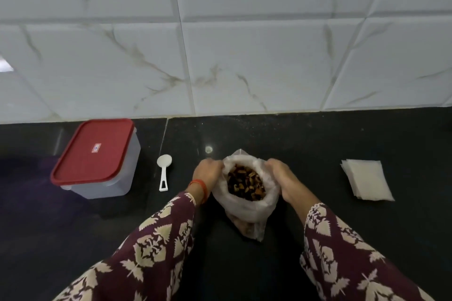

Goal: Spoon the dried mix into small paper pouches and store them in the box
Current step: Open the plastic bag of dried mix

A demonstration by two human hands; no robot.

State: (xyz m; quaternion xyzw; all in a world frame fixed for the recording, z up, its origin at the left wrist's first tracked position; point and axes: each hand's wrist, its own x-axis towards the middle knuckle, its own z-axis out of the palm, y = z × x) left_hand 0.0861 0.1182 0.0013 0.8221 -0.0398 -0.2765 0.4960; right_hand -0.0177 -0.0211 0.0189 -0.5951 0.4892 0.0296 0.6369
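A clear plastic bag [244,210] stands on the black counter, its mouth spread wide over brown dried mix [245,185]. My left hand [208,173] grips the bag's left rim and my right hand [285,178] grips its right rim. A white plastic spoon [163,173] lies on the counter left of the bag, bowl away from me. Further left stands a translucent box [107,178] with its red lid [94,151] on. A stack of white paper pouches [367,178] lies flat at the right.
The black counter [318,144] ends at a white marble-tiled wall [220,44] just behind the bag. Bare counter lies between the bag and the pouches, and between the spoon and the box.
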